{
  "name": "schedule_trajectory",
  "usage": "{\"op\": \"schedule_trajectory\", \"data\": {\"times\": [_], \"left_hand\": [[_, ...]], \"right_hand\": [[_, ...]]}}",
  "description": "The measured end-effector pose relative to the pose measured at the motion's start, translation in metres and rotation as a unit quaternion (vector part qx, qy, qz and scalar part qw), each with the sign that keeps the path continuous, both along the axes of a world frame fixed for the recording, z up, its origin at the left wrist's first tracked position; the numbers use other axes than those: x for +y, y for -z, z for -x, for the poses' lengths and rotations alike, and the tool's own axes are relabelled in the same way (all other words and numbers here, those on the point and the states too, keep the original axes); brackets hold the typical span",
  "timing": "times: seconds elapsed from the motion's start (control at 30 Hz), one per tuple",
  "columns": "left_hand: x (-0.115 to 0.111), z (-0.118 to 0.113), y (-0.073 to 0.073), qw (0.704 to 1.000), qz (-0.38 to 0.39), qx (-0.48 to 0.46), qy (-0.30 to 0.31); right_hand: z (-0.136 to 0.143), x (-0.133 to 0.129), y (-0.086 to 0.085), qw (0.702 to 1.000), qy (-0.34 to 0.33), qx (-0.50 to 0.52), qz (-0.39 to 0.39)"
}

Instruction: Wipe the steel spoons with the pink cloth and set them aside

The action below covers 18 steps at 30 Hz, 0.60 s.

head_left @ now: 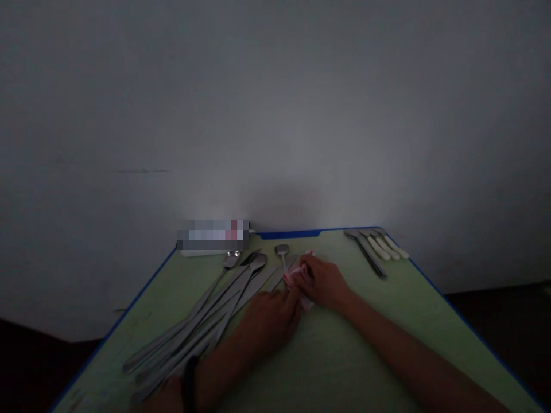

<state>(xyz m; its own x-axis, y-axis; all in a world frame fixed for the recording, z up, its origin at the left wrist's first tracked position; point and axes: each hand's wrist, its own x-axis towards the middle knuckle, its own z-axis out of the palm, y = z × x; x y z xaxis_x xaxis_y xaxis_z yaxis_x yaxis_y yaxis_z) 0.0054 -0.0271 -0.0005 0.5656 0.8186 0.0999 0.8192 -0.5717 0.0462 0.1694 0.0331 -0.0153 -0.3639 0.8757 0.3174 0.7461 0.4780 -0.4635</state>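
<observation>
Clock reference: center at the hands, 12 at the far side.

1. Table (344, 355): pale green top, blue edging. The left forearm enters from 7 o'clock, the right from 4 to 5.
2. Band (189, 383): dark, worn on the left forearm, toward 8 o'clock.
3. Pile (198, 318): long metal utensils, overlapping and roughly parallel, between 8 and 10 o'clock. Handle ends lie at 8, heads and blades toward 10 to 11. The left forearm covers part of them.
4. Left hand (273, 315): at the center, fingers at the near side of the cloth (293, 275). The fingers are partly hidden; whether they are closed on anything cannot be determined.
5. Right hand (325, 280): immediately to the 2 o'clock side of the left. Fingers bent and gripping the cloth, which is pink and white, bunched, located at center.
6. Spoon (282, 250): square-ended metal head at 11 o'clock, neck running down to the cloth; the remainder is hidden.
7. Dark utensil (369, 254): at 2 o'clock, slanting.
8. White handles (391, 248): three, side by side, just beyond the dark utensil at 2 o'clock, metal ends toward the wall.
9. Box (213, 244): pale, face pixelated, at 10 o'clock near the far edge.
10. Wall (275, 115): plain gray, at 12 o'clock.
</observation>
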Motion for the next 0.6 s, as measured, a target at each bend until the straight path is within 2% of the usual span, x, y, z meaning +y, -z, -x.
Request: {"op": "schedule_trajectory", "data": {"times": [0.13, 0.27, 0.43, 0.6], "left_hand": [[0.001, 0.001, -0.002, 0.998, -0.053, 0.005, -0.034], [0.002, 0.0, -0.005, 0.998, -0.048, -0.007, -0.045], [0.003, 0.002, -0.002, 0.998, -0.04, -0.003, -0.051], [0.006, 0.006, 0.001, 0.998, -0.018, -0.029, -0.049]], "right_hand": [[-0.002, 0.004, -0.001, 0.993, 0.085, 0.081, 0.021], [-0.008, 0.011, 0.0, 0.978, 0.101, 0.18, 0.035], [-0.023, 0.026, 0.008, 0.942, 0.184, 0.278, 0.033], [-0.03, 0.035, 0.013, 0.907, 0.158, 0.385, 0.063]]}}
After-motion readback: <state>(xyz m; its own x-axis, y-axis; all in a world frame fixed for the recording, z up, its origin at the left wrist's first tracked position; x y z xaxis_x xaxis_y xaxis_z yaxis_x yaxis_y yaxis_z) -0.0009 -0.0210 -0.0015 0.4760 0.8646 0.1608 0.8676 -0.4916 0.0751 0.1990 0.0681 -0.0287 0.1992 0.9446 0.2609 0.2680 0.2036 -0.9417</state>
